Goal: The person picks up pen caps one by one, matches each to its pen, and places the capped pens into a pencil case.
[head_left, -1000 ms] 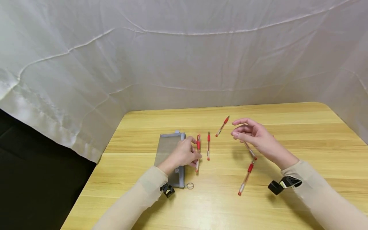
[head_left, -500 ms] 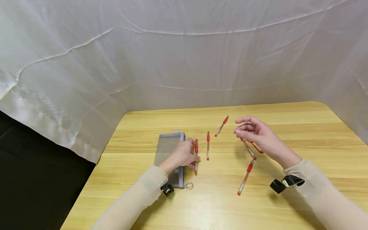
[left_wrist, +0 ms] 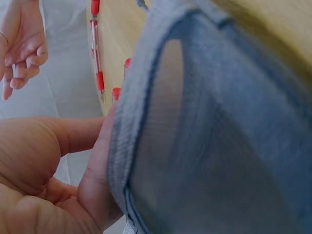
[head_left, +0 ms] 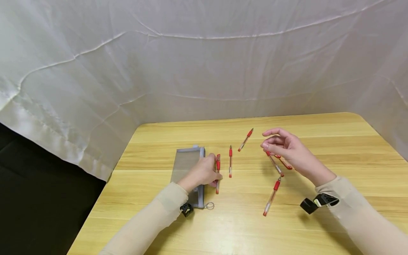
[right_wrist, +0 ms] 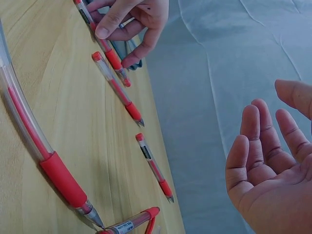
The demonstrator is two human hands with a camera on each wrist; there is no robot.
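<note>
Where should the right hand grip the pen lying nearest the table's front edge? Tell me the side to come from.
Pinch the pen mid-barrel, just below its red grip sleeve, coming from above with the right hand. It lies flat and alone on the table, so both long sides look free for fingertips.

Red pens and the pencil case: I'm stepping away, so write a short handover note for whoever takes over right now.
Left hand: pinches one red gel pen lying on the wooden table, right beside the grey mesh pencil case.
Right hand: open, holds nothing, raised above two pens at the table's right.
Loose pens: one just right of the held pen, one farther back, one nearer the front edge.
Done: no pen shows inside the case.
Left: likely all six pens go in; whether the case is unzipped cannot be told.
</note>
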